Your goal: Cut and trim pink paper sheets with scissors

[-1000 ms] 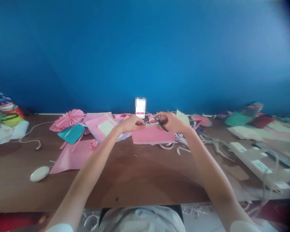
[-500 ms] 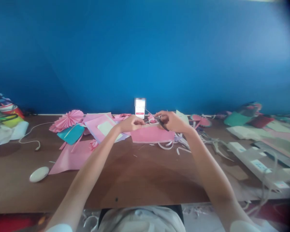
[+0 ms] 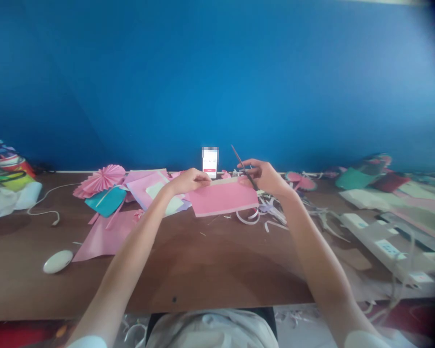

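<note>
A pink sheet of paper (image 3: 223, 198) with pale strips along its top and bottom edges is held above the table. My left hand (image 3: 191, 181) pinches its upper left corner. Dark scissors (image 3: 243, 164) are in my right hand (image 3: 263, 178), blades pointing up and to the left. The fingertips of that hand also touch the sheet's upper right part. Behind the sheet stands a lit phone (image 3: 210, 163) against the blue wall.
Pink fans (image 3: 103, 181), a teal piece (image 3: 107, 200) and pink paper (image 3: 107, 237) lie left, near a white mouse (image 3: 58, 262). White paper strips (image 3: 273, 210) and power strips (image 3: 387, 249) are on the right.
The pink sheet and my left hand have shifted left, and the sheet now slants up to the right. The scissors have swung to point more upward.
</note>
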`<state>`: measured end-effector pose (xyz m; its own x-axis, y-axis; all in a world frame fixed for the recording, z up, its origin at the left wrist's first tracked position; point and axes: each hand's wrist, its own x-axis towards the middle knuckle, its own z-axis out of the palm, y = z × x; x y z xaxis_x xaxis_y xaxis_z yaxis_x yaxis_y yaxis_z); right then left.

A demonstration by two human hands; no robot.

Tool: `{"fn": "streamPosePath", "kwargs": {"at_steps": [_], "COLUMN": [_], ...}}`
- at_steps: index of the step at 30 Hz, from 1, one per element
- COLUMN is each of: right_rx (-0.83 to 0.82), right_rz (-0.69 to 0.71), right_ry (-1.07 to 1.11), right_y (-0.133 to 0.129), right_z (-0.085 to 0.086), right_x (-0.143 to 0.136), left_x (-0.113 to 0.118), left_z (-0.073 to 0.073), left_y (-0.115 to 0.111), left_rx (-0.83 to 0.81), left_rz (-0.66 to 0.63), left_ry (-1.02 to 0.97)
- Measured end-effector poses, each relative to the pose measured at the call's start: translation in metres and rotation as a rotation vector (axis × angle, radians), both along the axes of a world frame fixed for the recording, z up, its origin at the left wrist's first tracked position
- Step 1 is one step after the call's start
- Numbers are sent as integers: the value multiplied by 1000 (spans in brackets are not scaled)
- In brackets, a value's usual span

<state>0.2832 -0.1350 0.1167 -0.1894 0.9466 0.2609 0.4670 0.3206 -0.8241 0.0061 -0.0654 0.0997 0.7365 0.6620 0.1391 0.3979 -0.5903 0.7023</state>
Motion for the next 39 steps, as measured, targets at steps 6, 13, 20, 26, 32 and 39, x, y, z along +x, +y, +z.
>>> {"fn": "streamPosePath", "kwargs": {"at_steps": [6, 13, 20, 26, 32, 39], "right_rx": [-30, -37, 57, 452, 56, -36], "right_rz": [-8, 12, -58, -437, -85, -55], "right_ry": [-4, 26, -83, 42, 310, 540], "right_y": [-1, -2, -3, 5, 3, 7], "right_z": [0, 0, 1, -6, -18, -37], "right_x": [-16, -19, -20, -17, -44, -63], "left_x": [12, 15, 13, 13, 33, 52], "left_z": [0, 0, -1, -1, -8, -7], "left_y": [-11, -11, -10, -9, -21, -44], "left_rx": [17, 117, 93, 199, 258, 258], "left_rz": [-56, 30, 34, 284, 369, 249], "left_ry": [-40, -57, -104, -152, -225, -307]}}
